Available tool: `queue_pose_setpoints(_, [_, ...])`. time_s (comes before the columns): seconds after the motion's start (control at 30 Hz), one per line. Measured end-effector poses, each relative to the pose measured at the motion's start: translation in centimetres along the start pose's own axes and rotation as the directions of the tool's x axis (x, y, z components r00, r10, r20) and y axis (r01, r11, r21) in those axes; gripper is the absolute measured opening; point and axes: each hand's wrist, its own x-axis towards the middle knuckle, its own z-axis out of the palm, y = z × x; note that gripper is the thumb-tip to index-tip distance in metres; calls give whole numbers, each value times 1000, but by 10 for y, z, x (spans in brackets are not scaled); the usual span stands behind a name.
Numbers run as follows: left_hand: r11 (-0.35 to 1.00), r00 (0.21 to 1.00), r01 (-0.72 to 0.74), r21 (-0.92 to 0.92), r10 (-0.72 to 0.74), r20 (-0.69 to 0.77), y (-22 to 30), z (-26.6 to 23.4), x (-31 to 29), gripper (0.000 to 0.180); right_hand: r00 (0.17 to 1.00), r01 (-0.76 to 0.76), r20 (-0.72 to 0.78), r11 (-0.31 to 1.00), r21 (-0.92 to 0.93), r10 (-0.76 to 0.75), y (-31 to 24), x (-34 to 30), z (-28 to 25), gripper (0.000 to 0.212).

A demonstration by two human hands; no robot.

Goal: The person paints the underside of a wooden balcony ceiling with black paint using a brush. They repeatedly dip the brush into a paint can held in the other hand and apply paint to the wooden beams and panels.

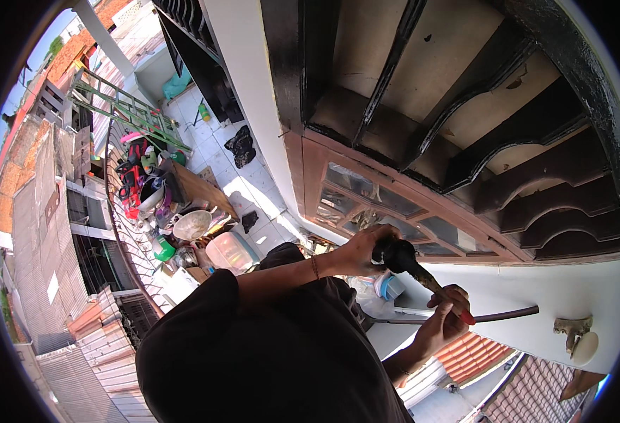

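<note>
My left hand (368,249) is closed round a small black container (397,256), its surface dark as if coated with paint. From that container a paintbrush (426,280) slants down to the right; its far end hides against the black shape, so I cannot tell whether the bristles are inside it or beside it. The fingers of my right hand (445,321) pinch the stained handle near its red tip. Both hands are in front of a brown-framed glass window (373,190). Above it are wooden slats (493,92), several glossy black and others brown.
A pale wall with a lamp fitting (576,338) is at the right, near a thin dark pipe (507,314). Below lies a tiled balcony floor (215,151) with a railing (116,240), a green ladder (134,113), a plastic box (231,252) and clutter. Tiled roofs (465,356) show lower down.
</note>
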Motion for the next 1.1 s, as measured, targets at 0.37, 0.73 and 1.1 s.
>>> queue_pose_setpoints(0.37, [998, 970, 52, 36, -42, -238, 1, -21, -30, 60, 921, 25, 387, 983, -181, 48, 12, 34, 40, 9])
queue_pose_setpoints(0.73, [986, 958, 100, -135, -132, -253, -6, -18, -29, 61, 837, 336, 546, 828, -449, -44, -7, 46, 71, 17])
queue_pose_setpoints(1.1, [997, 975, 67, -35, -73, -209, 0, -17, -14, 67, 889, 379, 433, 770, -513, -149, -2, 49, 64, 17])
